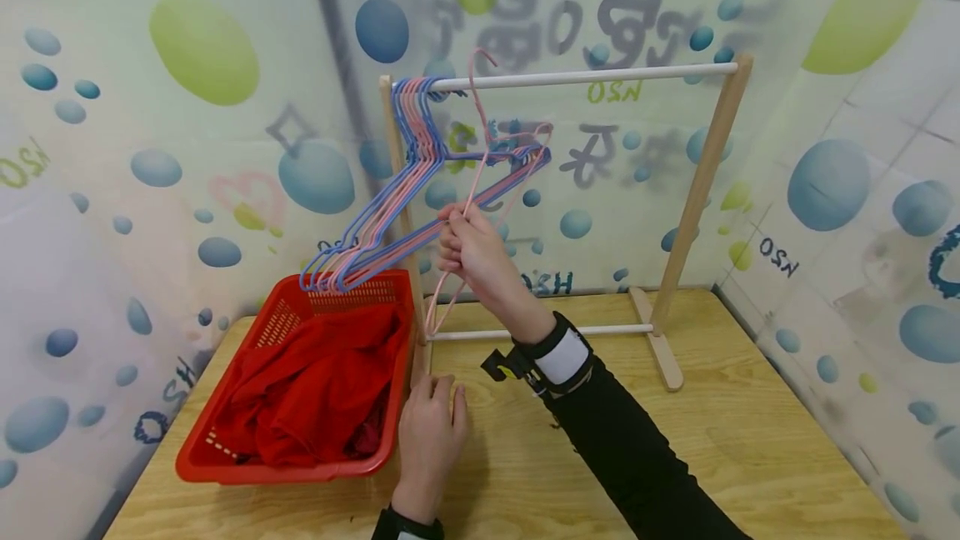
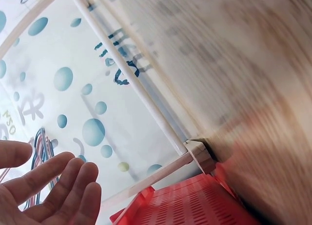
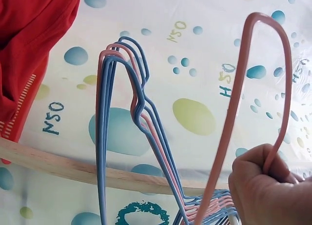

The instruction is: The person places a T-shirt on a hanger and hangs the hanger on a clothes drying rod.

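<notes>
Right hand (image 1: 480, 257) pinching pink hanger (image 3: 231, 108) by the rack (image 1: 702, 190); hook up, long axis steep, lower-left to upper-right. Left hand (image 1: 431, 436) empty, fingers loose, beside red basket (image 1: 292, 475).

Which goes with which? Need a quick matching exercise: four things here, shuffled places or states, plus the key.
Things
1. Right hand
2. Left hand
3. Red cloth
4. Bunch of blue and pink hangers

Places or states
A. Lying inside the red basket
B. Hanging near the left end of the white top rail
C. Gripping a single pink hanger
D. Holding nothing, beside the basket

Pairs: 1-C, 2-D, 3-A, 4-B
</notes>
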Available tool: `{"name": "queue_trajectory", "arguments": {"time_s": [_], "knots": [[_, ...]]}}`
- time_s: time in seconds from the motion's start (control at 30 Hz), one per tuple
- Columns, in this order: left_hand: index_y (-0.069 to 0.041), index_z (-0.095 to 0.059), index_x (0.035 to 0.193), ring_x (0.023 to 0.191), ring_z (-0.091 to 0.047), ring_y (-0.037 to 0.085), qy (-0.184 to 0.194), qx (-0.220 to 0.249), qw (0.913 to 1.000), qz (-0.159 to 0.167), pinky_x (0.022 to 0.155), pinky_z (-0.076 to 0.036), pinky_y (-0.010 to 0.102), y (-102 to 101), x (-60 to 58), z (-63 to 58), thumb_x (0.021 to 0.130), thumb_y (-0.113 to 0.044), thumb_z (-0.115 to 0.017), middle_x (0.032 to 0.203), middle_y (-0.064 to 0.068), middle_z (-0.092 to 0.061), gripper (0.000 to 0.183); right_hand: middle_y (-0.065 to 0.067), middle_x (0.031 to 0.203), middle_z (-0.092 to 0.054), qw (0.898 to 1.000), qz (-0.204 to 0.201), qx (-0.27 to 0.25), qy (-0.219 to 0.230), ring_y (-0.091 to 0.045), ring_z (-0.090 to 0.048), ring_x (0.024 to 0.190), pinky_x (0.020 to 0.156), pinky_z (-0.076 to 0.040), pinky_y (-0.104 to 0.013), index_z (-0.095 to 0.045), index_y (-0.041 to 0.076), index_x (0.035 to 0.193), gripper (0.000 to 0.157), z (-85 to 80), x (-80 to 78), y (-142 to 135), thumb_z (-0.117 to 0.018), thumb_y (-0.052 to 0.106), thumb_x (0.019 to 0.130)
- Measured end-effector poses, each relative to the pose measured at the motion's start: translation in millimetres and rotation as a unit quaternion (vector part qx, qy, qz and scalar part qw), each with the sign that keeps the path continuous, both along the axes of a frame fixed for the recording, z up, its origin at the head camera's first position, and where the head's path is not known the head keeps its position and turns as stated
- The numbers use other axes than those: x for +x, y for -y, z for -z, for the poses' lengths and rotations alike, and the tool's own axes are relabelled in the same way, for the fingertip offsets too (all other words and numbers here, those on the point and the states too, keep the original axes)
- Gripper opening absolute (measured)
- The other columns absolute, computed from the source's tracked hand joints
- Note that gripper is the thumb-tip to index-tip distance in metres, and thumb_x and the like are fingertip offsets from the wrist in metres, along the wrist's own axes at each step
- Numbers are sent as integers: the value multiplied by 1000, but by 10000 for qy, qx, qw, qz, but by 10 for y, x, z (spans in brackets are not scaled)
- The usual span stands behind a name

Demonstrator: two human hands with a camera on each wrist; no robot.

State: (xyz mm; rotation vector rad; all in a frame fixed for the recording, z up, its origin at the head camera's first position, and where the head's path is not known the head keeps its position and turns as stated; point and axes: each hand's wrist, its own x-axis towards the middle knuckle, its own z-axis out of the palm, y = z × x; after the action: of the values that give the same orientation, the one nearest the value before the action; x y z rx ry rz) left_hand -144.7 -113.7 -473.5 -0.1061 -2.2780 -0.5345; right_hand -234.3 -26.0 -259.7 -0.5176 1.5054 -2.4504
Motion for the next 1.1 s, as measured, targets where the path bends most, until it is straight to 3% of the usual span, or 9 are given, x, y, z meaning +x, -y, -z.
{"name": "queue_trajectory", "arguments": {"time_s": [0.4, 0.7, 1.1], "knots": [[-1, -71, 87, 69, -57, 26, -89, 7, 10000, -32, 57, -48, 40, 38, -2, -14, 84, -17, -69, 82, 10, -57, 17, 1, 64, -26, 9993, -48, 362, -97, -8, -22, 50, 50, -22, -19, -38, 5, 104, 17, 289, 147, -297, -25, 16, 107], [-1, -71, 87, 71, -57, 26, 64, 31, 10000, -22, 59, -48, 40, 28, 10, -30, 86, -17, -66, 82, 9, -56, 16, -1, 66, -26, 9935, 23, 1125, -193, -9, -24, 52, 52, -22, -22, -37, 3, 105, 20, 614, 338, -718, -25, 17, 108], [0, -70, 86, 69, -57, 25, -110, -70, 9999, 64, 58, -48, 40, -1, 1, -5, 83, -14, -69, 80, 10, -56, 15, -1, 65, -26, 9891, 159, 1458, -113, -8, -24, 51, 51, -23, -20, -37, 1, 101, 20, 970, 461, -1152, -24, 16, 108]]}}
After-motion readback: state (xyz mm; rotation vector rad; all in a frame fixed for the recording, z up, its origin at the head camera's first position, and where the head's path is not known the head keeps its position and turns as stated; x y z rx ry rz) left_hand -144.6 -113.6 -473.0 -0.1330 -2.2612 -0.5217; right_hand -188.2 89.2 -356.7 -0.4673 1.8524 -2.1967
